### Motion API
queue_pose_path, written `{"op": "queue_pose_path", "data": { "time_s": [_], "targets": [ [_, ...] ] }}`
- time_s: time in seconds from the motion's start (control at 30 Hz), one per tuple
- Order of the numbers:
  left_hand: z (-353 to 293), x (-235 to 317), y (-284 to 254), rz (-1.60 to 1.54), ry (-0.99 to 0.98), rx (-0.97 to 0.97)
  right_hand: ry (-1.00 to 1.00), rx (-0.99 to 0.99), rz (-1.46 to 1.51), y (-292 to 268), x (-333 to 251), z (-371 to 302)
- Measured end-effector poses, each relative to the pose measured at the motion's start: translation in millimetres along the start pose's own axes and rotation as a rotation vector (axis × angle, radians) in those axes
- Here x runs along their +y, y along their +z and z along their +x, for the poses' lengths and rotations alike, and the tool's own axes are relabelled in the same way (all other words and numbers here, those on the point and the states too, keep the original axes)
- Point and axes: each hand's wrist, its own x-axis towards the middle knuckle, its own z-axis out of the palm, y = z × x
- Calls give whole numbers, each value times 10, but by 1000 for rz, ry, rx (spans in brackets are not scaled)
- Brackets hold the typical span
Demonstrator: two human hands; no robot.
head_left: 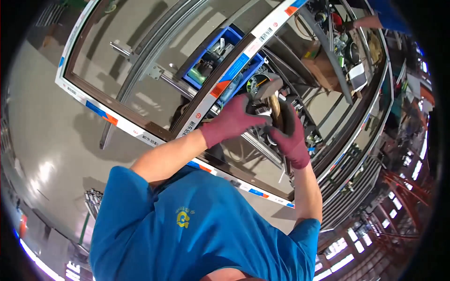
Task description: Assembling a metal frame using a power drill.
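Observation:
Maroon work gloves with dark palms cover both my hands. My right hand point(291, 133) is closed around the wooden handle of a mallet point(275, 107), whose dark grey head points away from me. My left hand point(236, 119) is curled just left of the handle, its fingertips close to the right glove. A small dark-and-white piece shows between its thumb and fingers; its kind is too small to tell. Both hands are above a brown metal frame point(213, 93) with white, blue and orange protective tape, close to its middle bar.
Under the frame stand blue bins point(228, 33) holding tools and small parts. A cardboard box point(321, 70) sits to the right, near loose hardware. Metal rails point(159, 37) cross below the frame. Another person's arm point(368, 22) reaches in at the upper right.

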Motion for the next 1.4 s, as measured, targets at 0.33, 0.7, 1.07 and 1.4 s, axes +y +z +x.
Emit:
{"op": "queue_pose_path", "data": {
  "time_s": [0.33, 0.7, 1.07, 1.4],
  "targets": [
    [-222, -114, -1366, -736, 176, 517, -359, -204, -1203, 61, -583, 1275],
    [685, -348, -1675, -563, 203, 629, -364, -442, -1480, 98, -1005, 1532],
    [1482, -187, -1209, -317, 127, 630, 38, -106, -1148, -359, -1440, 1356],
    [1533, -161, -1090, -193, 175, 581, 124, -99, -1051, -633, -1517, 1327]
  ]
}}
